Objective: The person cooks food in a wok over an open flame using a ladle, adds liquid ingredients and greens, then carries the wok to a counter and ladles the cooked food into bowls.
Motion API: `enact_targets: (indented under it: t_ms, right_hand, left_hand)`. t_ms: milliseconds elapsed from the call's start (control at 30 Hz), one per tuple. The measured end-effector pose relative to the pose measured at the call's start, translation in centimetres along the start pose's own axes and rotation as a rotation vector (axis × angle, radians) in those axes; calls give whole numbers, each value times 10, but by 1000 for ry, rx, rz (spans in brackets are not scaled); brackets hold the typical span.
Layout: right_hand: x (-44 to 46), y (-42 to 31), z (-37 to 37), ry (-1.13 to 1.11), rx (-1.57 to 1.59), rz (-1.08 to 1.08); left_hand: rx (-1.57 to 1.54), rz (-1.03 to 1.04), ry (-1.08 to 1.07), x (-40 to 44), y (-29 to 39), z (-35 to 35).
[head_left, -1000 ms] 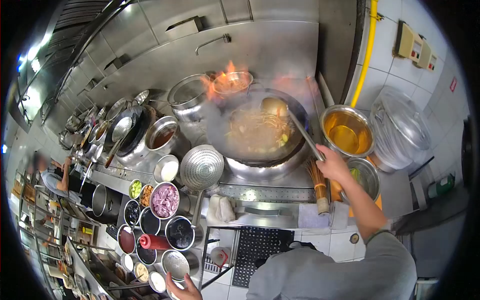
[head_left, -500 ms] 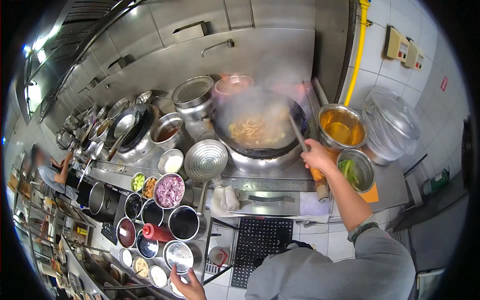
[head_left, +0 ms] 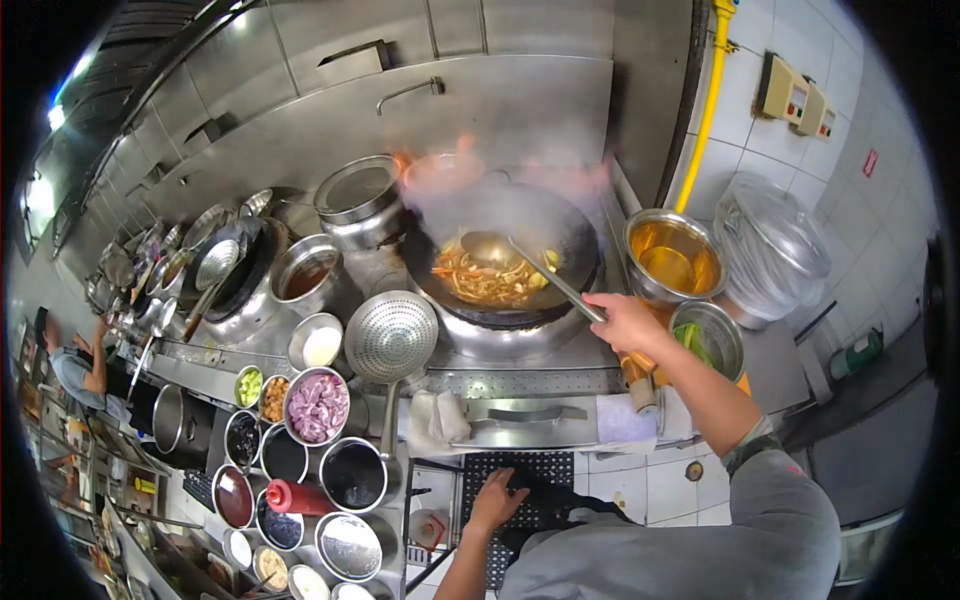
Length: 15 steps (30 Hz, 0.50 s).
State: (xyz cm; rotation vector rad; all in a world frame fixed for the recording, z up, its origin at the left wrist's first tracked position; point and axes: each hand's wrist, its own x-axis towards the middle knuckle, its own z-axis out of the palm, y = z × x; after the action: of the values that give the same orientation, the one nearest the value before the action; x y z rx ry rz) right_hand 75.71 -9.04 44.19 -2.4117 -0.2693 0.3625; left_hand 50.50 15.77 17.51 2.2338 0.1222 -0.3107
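My right hand [head_left: 622, 325] is wrapped round the handle of a metal ladle [head_left: 492, 249], whose bowl rests over the food in a large wok [head_left: 572, 250]. Noodles and vegetables [head_left: 500, 283] lie in the wok under rising steam. Low in the view, my left hand [head_left: 495, 500] hangs over the black floor mat [head_left: 490, 466], fingers apart and nothing in it. To its left are a pot of dark liquid [head_left: 353, 474], a red squeeze bottle [head_left: 298, 497] and a metal pot [head_left: 349, 547].
A perforated strainer [head_left: 391, 337] lies beside chopped purple onions [head_left: 317, 407]. Flames flicker near a pot [head_left: 443, 172] behind the wok. A pot of yellow oil [head_left: 676, 257] and a bowl of greens [head_left: 706, 340] stand right. Another person [head_left: 78, 370] is at far left.
My left hand has moved right, away from the metal pots, to above the mat. The ladle bowl has shifted left in the wok, and the steam over the food has thinned.
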Motion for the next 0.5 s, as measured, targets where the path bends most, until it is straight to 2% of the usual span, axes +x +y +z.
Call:
enact_targets:
  t_ms: [100,167,200,300,333,367,467,500]
  right_hand:
    - [33,51,14,160,-321,-376]
    - [8,51,-15,97,-246,-310]
    - [-6,50,-31,64,-234,-260]
    - [-34,34,-54,156,-382,-124]
    - [-33,41,-54,183,-375,-76]
    - [-27,44,-55,215,-372,-36]
    - [9,35,-30,103,145,149]
    - [22,36,-25,54,233,153]
  left_hand:
    - [240,-118,-103,55,-14,39]
    - [399,-219,-224,80,-27,59]
    - [502,-221,-374,96,-44,75]
    - [570,-206,-437,103,-56,97]
    - [470,-264,-543,111,-69,107]
    - [447,-251,-470,115,-79,117]
    - [449,-207,-252,112,-95,143]
    - [426,-167,-236,115,-97,145]
